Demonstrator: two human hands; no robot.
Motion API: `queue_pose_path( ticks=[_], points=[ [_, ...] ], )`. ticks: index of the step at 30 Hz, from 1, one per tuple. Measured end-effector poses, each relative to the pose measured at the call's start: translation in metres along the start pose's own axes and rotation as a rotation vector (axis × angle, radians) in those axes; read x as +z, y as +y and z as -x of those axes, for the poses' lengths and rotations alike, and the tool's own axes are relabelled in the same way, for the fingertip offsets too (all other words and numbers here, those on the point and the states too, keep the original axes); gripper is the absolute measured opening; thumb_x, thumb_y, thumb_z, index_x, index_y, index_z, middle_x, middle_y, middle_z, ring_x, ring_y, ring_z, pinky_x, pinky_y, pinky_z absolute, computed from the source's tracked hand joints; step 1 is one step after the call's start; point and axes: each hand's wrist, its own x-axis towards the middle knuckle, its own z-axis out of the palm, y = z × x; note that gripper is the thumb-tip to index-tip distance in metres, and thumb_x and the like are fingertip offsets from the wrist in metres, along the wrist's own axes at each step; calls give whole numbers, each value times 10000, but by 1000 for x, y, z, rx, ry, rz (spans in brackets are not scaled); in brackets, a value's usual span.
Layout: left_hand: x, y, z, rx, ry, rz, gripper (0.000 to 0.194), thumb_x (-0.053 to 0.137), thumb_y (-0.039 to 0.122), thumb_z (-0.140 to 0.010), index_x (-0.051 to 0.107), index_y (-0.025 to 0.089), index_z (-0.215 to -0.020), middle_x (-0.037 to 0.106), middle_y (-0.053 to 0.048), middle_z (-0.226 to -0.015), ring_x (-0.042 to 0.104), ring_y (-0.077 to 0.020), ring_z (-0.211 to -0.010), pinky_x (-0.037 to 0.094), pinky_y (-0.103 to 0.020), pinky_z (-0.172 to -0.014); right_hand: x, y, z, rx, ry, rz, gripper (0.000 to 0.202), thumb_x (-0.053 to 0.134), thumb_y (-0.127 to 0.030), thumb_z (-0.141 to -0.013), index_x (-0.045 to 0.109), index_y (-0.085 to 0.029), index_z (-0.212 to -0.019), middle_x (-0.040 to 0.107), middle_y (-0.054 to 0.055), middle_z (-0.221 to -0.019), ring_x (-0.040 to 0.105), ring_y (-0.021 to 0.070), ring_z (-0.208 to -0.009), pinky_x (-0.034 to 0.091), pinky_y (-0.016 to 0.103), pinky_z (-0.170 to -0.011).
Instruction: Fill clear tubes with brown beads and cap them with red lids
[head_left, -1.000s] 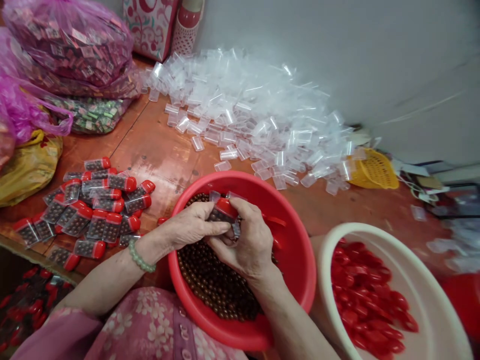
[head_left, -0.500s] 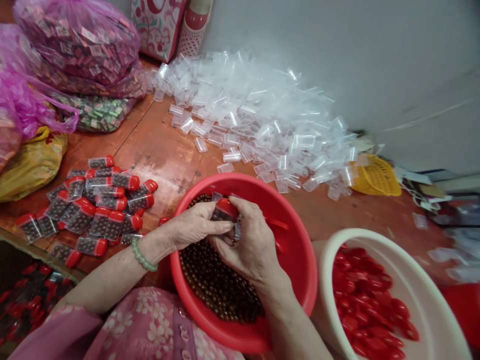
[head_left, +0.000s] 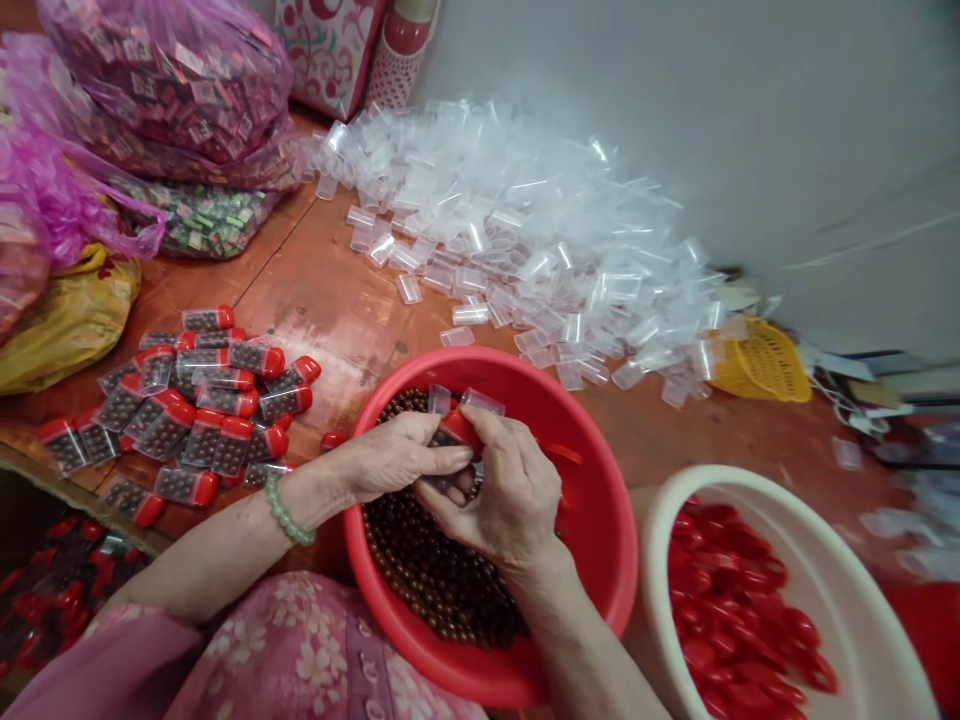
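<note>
1. The left hand [head_left: 397, 457] pinches a red-capped case [head_left: 459, 428] between thumb and fingers, over the far half of the red basin [head_left: 628, 570]. The right hand [head_left: 517, 490] grips the same case at its cap end. If the cap sits crooked, uneven pressure could pop it off and spill the contents.

2. The right palm is hidden, so whether it also holds something cannot be told; a loose item there could drop when the fingers part.

3. Two clear cases [head_left: 439, 400] show just beyond the fingertips, inside the basin's far rim. Whether they are held or lying there is unclear; a knock could tip them into the brown beads [head_left: 431, 565].

4. The basin's near rim reaches over the lap, past the surface's [head_left: 300, 270] front edge as far as one can judge. A forearm leaning on that rim could tilt it and scatter beads.

5. At the surface's front left, one filled case [head_left: 131, 500] lies near the edge, beside the heap of filled cases [head_left: 199, 400]; a sweeping left sleeve could push it over.
</note>
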Motion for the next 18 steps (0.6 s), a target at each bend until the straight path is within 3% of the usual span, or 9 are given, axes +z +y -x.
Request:
queue_pose_path(
  ticks=[6, 8, 12, 14, 16, 18],
  points=[
    [-1, 1, 0, 1, -36, -7, 428, 840, 438, -626, 607, 117, -785, 615, -5, -702, 570, -97, -636, 462, -272, -703, 2, 4, 2, 12, 5, -61, 664, 703, -407, -713, 467, -205, -1300, 651, 126, -1010, 643, 284, -840, 558, 445, -732],
    [0, 2, -2, 54, 6, -46, 335, 784, 389, -719, 620, 118, -830, 634, -24, -787, 588, -114, -746, 459, -288, -807, 1, 11, 2, 112, 7, -148, 643, 720, -398, -717, 486, -213, -1286, 645, 118, -1038, 646, 285, -879, 558, 451, -762],
    [2, 3, -9, 112, 235, -105, 248, 576, 360, -905, 604, 149, -1031, 630, -72, -1092, 589, -147, -970, 411, -326, -944, -2, 27, 4, 418, 359, -173, 596, 753, -338, -751, 508, -246, -1286, 617, 96, -1088, 631, 273, -928, 543, 422, -810],
    [3, 3, -11, 110, 285, -110, 278, 501, 383, -939, 592, 151, -1063, 615, -95, -1150, 592, -170, -1009, 409, -352, -964, -2, 30, 7, 306, 369, -81, 681, 811, -336, -694, 512, -255, -1300, 616, 93, -1093, 619, 283, -937, 537, 428, -827],
    [3, 2, -12, 125, 304, -120, 292, 469, 389, -948, 593, 140, -1037, 620, -108, -1124, 588, -187, -1027, 405, -371, -989, 0, 30, 11, 122, 243, -13, 805, 852, -365, -636, 487, -259, -1346, 623, 97, -1083, 616, 294, -922, 538, 450, -822],
    [3, 2, -13, 135, 331, -131, 277, 468, 380, -947, 589, 138, -1005, 622, -105, -1087, 583, -195, -1032, 404, -384, -1005, 3, 29, 13, 89, 208, -2, 880, 841, -395, -650, 426, -258, -1414, 620, 117, -1099, 612, 309, -931, 529, 480, -830]
  ],
)
